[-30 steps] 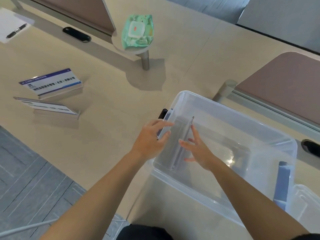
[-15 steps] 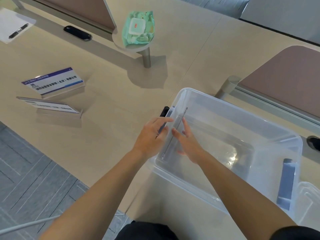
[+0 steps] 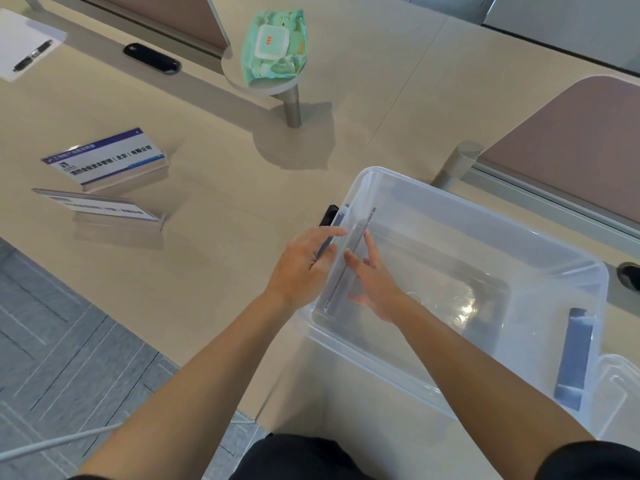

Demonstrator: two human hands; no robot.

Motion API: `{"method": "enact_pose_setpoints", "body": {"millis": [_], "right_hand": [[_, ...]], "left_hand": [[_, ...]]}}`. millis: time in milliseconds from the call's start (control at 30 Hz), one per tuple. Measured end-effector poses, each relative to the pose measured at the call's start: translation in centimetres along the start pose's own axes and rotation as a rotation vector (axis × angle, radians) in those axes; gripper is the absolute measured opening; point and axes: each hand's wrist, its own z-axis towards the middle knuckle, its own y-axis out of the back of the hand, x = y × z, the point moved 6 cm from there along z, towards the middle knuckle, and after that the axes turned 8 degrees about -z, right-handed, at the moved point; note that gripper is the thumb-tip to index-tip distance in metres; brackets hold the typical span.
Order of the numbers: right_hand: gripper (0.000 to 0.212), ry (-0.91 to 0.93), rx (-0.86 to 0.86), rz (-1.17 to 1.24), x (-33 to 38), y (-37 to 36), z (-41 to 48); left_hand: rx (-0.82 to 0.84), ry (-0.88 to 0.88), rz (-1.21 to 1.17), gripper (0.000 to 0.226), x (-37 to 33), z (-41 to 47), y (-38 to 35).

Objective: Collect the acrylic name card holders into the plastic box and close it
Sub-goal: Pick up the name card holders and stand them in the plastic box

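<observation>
Two hands met at the near-left wall of the clear plastic box [image 3: 485, 216]. The left hand [image 3: 301, 268] curled its fingers over the rim from outside; the right hand [image 3: 374, 282], fingers spread flat, pressed a thin transparent acrylic holder [image 3: 349, 261] upright against that wall. Smooth bare plastic lay open across the box floor. Two more holders [image 3: 107, 161] [image 3: 100, 206] stood on the pale matte desk [image 3: 207, 271], well apart to the left.

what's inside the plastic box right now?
Inside the plastic box: one acrylic holder standing on edge against the left wall, between the left hand and right hand. The floor elsewhere looks bare. The hands cover the holder's lower part.
</observation>
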Motion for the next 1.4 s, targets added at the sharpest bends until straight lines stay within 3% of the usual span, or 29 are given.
{"method": "enact_pose_setpoints", "body": {"millis": [333,467,567,633,733,867,1000,1167,1400], "right_hand": [[0.077,0.01,-0.03,-0.059,0.5,0.1,-0.7],[0.07,0.044,-0.196,-0.306,2.7,2.6,-1.6],[0.042,0.137,-0.288,-0.505,5.4,5.4,-5.0],[0.029,0.187,-0.358,-0.684,6.7,7.7,-8.5],[0.028,0.194,-0.463,-0.988,7.5,10.9,-15.0],[0.024,0.128,-0.643,-1.092,6.4,15.8,-24.5],[0.025,0.04,-0.827,-1.06,1.8,21.4,-34.9],[0.026,-0.093,-1.012,-0.959,-9.4,28.5,-48.2],[0.027,-0.222,-1.09,-0.807,-23.4,34.9,-63.3]], "left_hand": [[-0.004,-0.007,0.093,0.031,-0.2,0.0,0.0],[-0.013,-0.107,0.425,0.037,-0.8,-0.2,-0.2],[-0.056,-0.158,0.576,0.045,-1.8,-0.5,-0.5],[-0.061,-0.181,0.576,0.044,-3.0,-0.6,-1.2],[0.049,-0.253,0.486,0.044,-6.0,-0.9,-4.2],[0.231,-0.341,0.347,0.03,-10.6,-3.1,-10.8],[0.392,-0.437,0.345,0.025,-14.5,-7.7,-19.0],[0.613,-0.527,0.379,0.024,-19.1,-16.3,-30.1],[0.83,-0.557,0.532,0.025,-23.3,-28.4,-44.4]]}}
